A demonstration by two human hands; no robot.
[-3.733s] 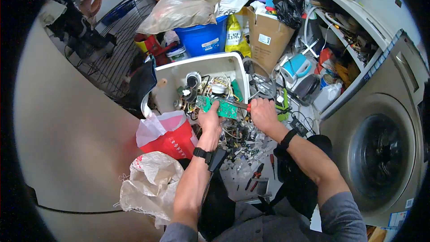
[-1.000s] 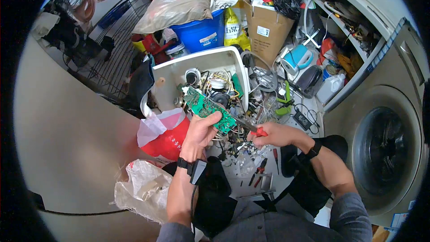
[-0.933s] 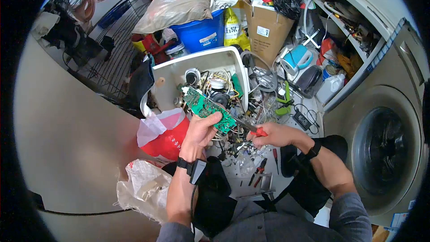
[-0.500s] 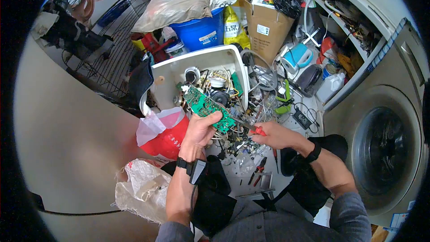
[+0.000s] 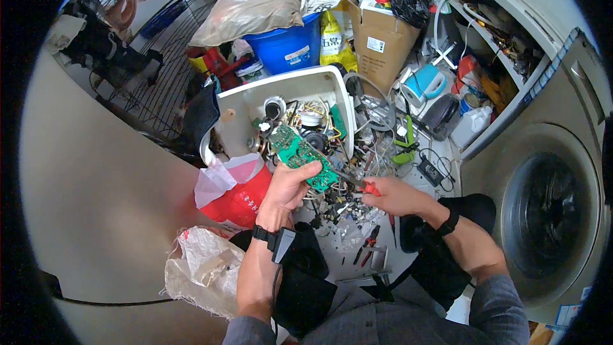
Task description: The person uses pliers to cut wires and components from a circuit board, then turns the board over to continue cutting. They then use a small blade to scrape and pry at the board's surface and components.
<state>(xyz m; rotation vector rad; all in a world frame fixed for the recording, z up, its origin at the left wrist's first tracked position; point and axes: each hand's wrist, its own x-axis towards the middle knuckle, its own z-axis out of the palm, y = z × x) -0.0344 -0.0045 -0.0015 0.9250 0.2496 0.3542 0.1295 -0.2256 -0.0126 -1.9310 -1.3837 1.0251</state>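
A green circuit board (image 5: 300, 156) is held up in the air in front of the person, over the near edge of a white plastic bin (image 5: 306, 89) and the heap of scrap parts (image 5: 341, 207) beside it. The board is a long, narrow rectangle, tilted so that it slants from upper left down to lower right. Its upward face is bright green in bare patches, and mottled elsewhere with duller grey-green areas and many small pale and dark specks; the finer detail is too small to read.

The left hand (image 5: 288, 185) grips the board near its lower end, thumb pressed flat on the upward face and fingers mostly hidden underneath. The right hand (image 5: 394, 195) is closed around the red handle of a hand tool (image 5: 370, 188), whose dark metal nose points left and meets the lower right end of the board. Whether that nose is clamped on anything cannot be told.

Inside the bin lie tangled wires (image 5: 329, 121) and round metal parts. A red bag (image 5: 241, 197) stands just left of the left hand. On the floor below, between the person's legs, lie red-and-black pliers (image 5: 368, 243), with a red-handled screwdriver (image 5: 393, 227) near them.
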